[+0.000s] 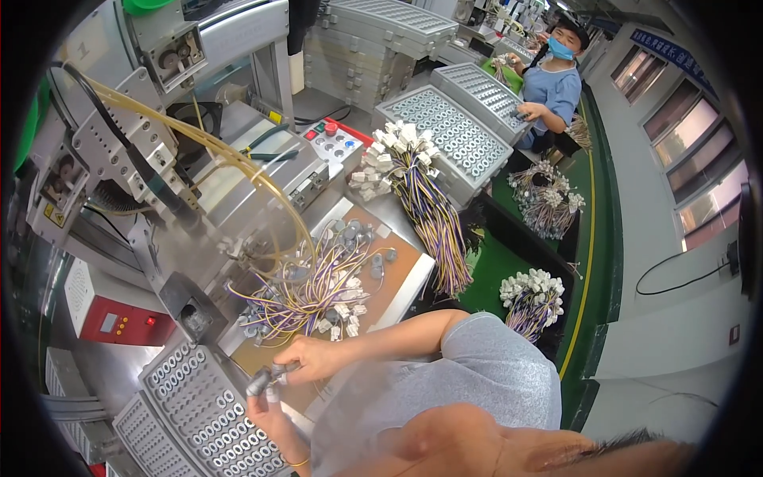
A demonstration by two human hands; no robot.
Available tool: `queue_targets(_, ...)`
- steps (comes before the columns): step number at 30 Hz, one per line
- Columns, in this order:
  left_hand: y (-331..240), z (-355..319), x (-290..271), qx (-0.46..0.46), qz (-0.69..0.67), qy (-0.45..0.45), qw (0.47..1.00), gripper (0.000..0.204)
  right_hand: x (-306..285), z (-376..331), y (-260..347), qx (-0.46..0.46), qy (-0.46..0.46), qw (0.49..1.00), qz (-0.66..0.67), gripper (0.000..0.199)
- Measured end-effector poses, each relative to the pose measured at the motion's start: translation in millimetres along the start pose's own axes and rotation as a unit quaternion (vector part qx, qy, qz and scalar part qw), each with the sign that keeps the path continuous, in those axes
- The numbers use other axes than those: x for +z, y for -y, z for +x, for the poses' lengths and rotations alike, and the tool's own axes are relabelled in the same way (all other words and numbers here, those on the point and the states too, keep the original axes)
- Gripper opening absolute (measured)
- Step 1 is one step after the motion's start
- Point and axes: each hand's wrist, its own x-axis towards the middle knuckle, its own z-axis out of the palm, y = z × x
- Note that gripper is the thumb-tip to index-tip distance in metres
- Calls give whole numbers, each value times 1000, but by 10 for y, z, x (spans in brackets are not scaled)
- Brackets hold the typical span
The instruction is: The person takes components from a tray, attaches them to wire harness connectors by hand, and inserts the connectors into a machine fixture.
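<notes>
My left hand (273, 413), with a yellow band at its wrist, is closed in a pinch beside the grey tray (216, 374) with rows of ring-shaped parts. Just above it, the fingers of my right hand (313, 358) are pinched too, almost meeting the left fingertips. Grey and white covers seem to wrap some fingertips. What lies between the fingers is too small to make out. A loose heap of purple, yellow and white wire leads (306, 298) with white connectors and grey round ends spreads over a brown board (401, 274) beyond my right hand.
A bench machine with yellowish tubes (270, 187) stands at the left, near a control box (334, 147) with a red button. Beyond lie a bundled wire harness (429, 215) and ring-filled trays (453, 131). A masked co-worker (556, 87) touches a far tray. A red-fronted box (131, 318) sits left.
</notes>
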Motion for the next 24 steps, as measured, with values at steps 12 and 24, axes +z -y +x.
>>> queue_targets(12, -269, -112, 184, 131, 191, -9, 973, 13, -714, -160, 327, 176, -30, 981, -81, 33)
queue_targets(24, -333, -65, 275, 135, 197, -6, 971, 12, -2758, 66, -231, 35, -415, 882, -220, 11)
